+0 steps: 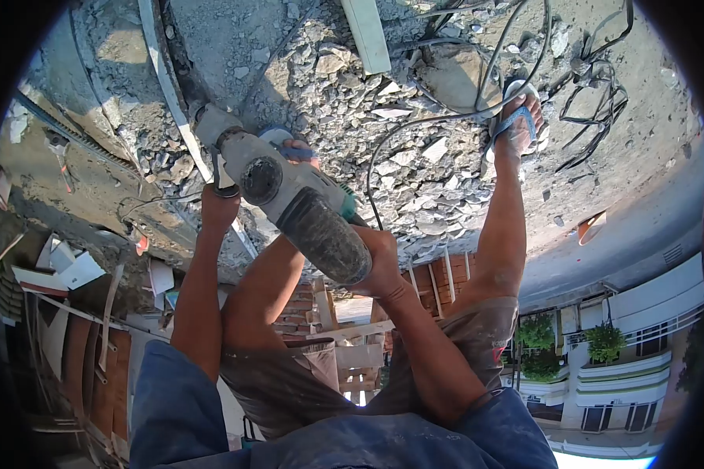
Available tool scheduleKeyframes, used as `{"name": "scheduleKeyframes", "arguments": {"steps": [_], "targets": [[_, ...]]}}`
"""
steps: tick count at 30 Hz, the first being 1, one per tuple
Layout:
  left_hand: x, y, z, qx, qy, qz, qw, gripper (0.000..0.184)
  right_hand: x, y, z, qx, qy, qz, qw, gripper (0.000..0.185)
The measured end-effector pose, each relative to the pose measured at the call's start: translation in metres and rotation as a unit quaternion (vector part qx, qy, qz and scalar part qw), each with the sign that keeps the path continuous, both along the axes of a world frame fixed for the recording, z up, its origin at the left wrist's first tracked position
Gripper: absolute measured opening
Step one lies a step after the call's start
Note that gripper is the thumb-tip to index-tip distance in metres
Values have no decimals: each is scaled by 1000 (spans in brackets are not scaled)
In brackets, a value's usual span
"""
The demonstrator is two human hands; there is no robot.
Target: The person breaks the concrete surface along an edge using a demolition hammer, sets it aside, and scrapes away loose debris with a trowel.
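Note:
A dusty grey demolition hammer [285,199] with a green patch near its rear lies slantwise across the middle of the view. Its front end points to the upper left, over broken rubble. My left hand [220,207] is closed around the side handle near the front. At the back end, my right hand [377,262] grips the rear handle, partly hidden behind the housing. The working tip of the hammer cannot be made out clearly. A grey power cable [375,168] loops from near the rear handle through the rubble to the upper right.
Broken concrete rubble [422,180] surrounds my sandalled feet; my right foot [518,125] stands beside a large stone [454,74]. A long pale strip [168,78] and a ribbed steel bar [74,129] lie leftward. Tangled black wire [602,105] lies at the right, a pale board [366,35] at the top.

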State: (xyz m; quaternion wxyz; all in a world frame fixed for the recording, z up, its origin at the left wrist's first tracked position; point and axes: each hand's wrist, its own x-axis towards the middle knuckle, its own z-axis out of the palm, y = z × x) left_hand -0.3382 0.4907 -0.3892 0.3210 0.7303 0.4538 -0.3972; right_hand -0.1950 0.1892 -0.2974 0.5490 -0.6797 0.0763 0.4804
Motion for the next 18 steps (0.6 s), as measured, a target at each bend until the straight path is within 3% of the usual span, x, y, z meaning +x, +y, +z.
{"name": "scheduleKeyframes", "arguments": {"steps": [2,5,8,10,13,15,18], "targets": [[-1,-14,-4,31,-56,-9,998,41,13,-10,-13,-8,-12,48,999,36],[9,-20,-5,54,-20,0,998,31,25,-21,-27,17,40,65,997,38],[59,-24,32,103,55,-73,991,34,29,-20,-12,11,9,52,999,41],[45,-25,43,119,93,-71,986,33,51,-20,19,15,-27,56,998,43],[21,-29,43,87,-46,6,995,35,61,-19,60,17,-51,26,998,38],[39,-27,41,76,-69,32,994,34,57,-7,60,19,-84,-32,996,34],[1,3,21,59,-75,26,995,33,65,15,73,-8,-71,17,997,40]]}}
